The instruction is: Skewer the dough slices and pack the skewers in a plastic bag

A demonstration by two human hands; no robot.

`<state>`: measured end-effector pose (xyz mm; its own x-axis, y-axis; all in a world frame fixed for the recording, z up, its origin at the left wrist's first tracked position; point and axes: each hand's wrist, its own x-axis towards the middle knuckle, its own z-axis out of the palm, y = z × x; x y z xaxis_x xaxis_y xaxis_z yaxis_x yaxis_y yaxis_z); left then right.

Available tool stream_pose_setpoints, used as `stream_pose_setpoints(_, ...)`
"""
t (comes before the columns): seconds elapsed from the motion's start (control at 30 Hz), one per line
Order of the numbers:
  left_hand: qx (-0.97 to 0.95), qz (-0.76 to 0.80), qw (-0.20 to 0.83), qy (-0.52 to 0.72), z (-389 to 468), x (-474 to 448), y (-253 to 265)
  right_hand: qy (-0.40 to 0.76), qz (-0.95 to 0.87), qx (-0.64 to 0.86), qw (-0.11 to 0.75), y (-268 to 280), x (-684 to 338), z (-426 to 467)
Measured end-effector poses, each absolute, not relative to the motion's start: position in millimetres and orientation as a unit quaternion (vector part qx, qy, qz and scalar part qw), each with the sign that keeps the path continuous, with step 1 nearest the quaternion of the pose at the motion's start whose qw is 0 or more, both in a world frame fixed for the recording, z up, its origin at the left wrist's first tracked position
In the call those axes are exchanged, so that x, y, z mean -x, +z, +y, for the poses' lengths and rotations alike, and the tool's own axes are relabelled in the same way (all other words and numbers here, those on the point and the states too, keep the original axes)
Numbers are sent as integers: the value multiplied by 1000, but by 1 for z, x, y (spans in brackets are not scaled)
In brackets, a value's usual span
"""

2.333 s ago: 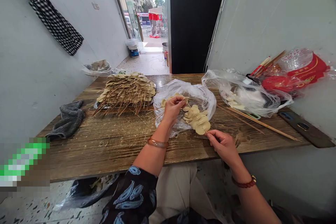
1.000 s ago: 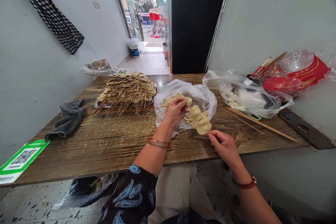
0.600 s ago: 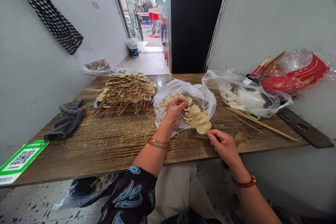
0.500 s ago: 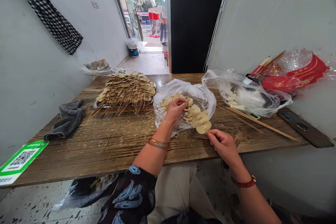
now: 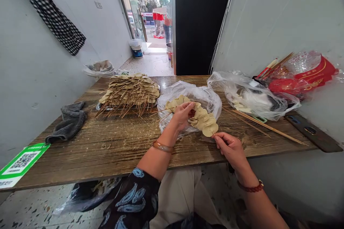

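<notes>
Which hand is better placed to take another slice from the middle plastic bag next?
Probably the left hand: it is over the plastic bag, close to the slices lying there. The right hand is farther from them and grips the near end of the stick, so it seems less free.

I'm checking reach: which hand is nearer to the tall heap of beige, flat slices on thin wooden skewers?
Left. The left hand is right of the heap, at the held beige round slices; the right hand is farther right, pinching their thin wooden skewer.
</notes>
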<state>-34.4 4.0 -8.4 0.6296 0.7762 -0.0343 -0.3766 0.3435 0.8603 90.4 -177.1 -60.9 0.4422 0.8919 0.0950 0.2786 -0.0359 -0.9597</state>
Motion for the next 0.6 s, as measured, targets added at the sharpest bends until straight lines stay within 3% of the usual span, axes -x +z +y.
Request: stream_pose_setpoints(0.6,-466,246,775,349,2,33,-13,239,-503,670,491,-58,-87,-174)
